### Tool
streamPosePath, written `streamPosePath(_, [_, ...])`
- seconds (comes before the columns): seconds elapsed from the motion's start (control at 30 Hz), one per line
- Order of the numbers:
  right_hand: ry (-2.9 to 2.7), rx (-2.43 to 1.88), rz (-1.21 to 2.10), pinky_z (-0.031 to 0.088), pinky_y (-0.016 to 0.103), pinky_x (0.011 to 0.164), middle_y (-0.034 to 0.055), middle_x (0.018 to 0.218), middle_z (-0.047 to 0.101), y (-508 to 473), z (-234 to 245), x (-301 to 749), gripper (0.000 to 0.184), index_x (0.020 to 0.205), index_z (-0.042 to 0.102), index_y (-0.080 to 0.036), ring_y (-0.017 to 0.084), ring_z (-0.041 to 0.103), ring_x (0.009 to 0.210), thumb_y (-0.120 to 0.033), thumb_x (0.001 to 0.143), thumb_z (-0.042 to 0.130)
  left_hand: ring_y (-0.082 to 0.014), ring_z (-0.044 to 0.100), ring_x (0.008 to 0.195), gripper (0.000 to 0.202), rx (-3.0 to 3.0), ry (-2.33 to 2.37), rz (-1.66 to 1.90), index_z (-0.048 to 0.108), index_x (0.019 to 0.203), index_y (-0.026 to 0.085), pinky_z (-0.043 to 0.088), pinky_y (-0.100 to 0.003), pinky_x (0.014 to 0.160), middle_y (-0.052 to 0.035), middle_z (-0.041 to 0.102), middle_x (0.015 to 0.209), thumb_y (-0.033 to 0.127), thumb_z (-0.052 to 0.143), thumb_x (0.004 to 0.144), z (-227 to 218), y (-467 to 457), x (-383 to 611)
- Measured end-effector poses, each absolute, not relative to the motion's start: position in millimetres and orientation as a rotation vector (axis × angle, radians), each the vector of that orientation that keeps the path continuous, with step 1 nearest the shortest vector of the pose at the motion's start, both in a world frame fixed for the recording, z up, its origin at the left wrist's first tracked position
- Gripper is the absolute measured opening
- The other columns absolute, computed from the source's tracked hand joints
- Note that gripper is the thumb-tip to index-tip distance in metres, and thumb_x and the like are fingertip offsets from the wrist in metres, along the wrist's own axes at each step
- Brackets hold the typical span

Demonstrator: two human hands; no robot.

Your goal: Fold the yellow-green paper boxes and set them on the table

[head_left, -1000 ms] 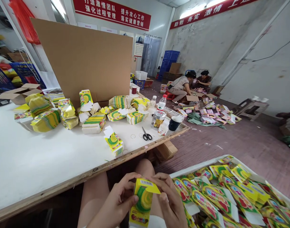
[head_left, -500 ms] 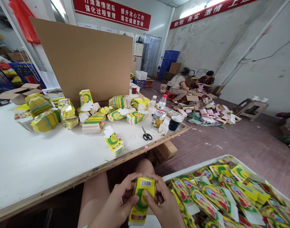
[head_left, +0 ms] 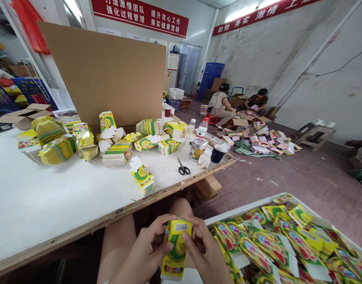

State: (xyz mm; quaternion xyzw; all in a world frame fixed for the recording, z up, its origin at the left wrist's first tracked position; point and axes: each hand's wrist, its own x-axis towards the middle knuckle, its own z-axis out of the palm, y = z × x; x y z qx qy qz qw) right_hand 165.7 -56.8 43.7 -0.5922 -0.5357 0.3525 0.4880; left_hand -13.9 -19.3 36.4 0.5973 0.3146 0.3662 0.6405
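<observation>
Over my lap, both hands hold a small yellow and green carton standing upright, barcode flap on top. My left hand grips its left side, fingers curled round it. My right hand grips the right side, with its thumb pressing on the front just under the barcode flap. To my right a white tray is filled with several folded cartons of the same print.
A white table with a wooden edge carries piles of flat and folded cartons, scissors, a jar, bottles and a dark cup. A big cardboard sheet stands behind. Two people sit on the floor far back among pink boxes.
The carton's top flap, raised a second ago, now lies folded down over the box. My right thumb has moved onto the carton's front. The people at the back have shifted.
</observation>
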Motion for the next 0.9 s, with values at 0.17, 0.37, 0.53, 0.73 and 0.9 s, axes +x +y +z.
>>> streamPosePath(0.17, [-1.307, -1.456, 0.763, 0.052, 0.027, 0.068, 0.0042, 0.095, 0.072, -57.5, 40.2, 167.5, 0.028, 0.111, 0.069, -0.027, 0.019, 0.064, 0.073, -0.041, 0.087, 0.064, -0.0228, 0.072, 0.093, 0.046, 1.293, 0.67, 0.854, 0.054, 0.13, 0.023, 0.056, -0.028, 0.078, -0.0113, 0.073, 0.115, 0.032, 0.066, 0.087, 36.8, -19.8, -3.7])
streamPosePath(0.37, [-1.383, -1.507, 0.677, 0.057, 0.036, 0.067, 0.0092, 0.092, 0.074, -56.1, 47.2, 203.3, 0.02, 0.099, 0.072, -0.032, 0.028, 0.07, 0.078, -0.043, 0.087, 0.061, -0.0239, 0.071, 0.101, 0.049, 1.398, 0.752, 0.805, 0.053, 0.136, 0.027, 0.058, -0.032, 0.086, -0.0111, 0.068, 0.127, 0.024, 0.063, 0.088, 45.2, -23.6, 6.8])
streamPosePath(0.53, [-1.36, -2.064, 0.054, 0.053, 0.051, 0.07, 0.0126, 0.083, 0.075, -79.2, 46.6, 290.6, 0.03, 0.08, 0.074, -0.028, 0.038, 0.068, 0.079, -0.052, 0.076, 0.056, -0.0272, 0.056, 0.129, 0.039, 1.814, 0.986, 1.118, 0.059, 0.13, 0.026, 0.045, -0.041, 0.11, -0.008, 0.062, 0.137, 0.024, 0.057, 0.091, 44.1, -1.8, -7.3])
streamPosePath(0.73, [-1.389, -2.042, 0.076, 0.053, 0.046, 0.078, 0.0103, 0.094, 0.073, -91.0, 33.9, 292.7, 0.04, 0.088, 0.074, -0.026, 0.033, 0.067, 0.088, -0.058, 0.083, 0.049, -0.0353, 0.022, 0.149, 0.075, 2.21, 1.536, 1.199, 0.034, 0.148, 0.009, 0.022, -0.059, 0.12, -0.0215, 0.034, 0.158, 0.041, 0.063, 0.086, 15.0, 83.7, -32.7])
streamPosePath(0.9, [-1.4, -1.863, 0.411, 0.053, 0.038, 0.076, 0.0064, 0.087, 0.074, -66.3, 30.0, 242.3, 0.033, 0.085, 0.071, -0.025, 0.025, 0.067, 0.076, -0.052, 0.085, 0.053, -0.0325, 0.063, 0.121, 0.032, 2.287, 1.564, 1.044, 0.068, 0.117, 0.017, 0.049, -0.052, 0.104, -0.0145, 0.07, 0.127, 0.031, 0.058, 0.089, -15.6, 112.0, -47.0])
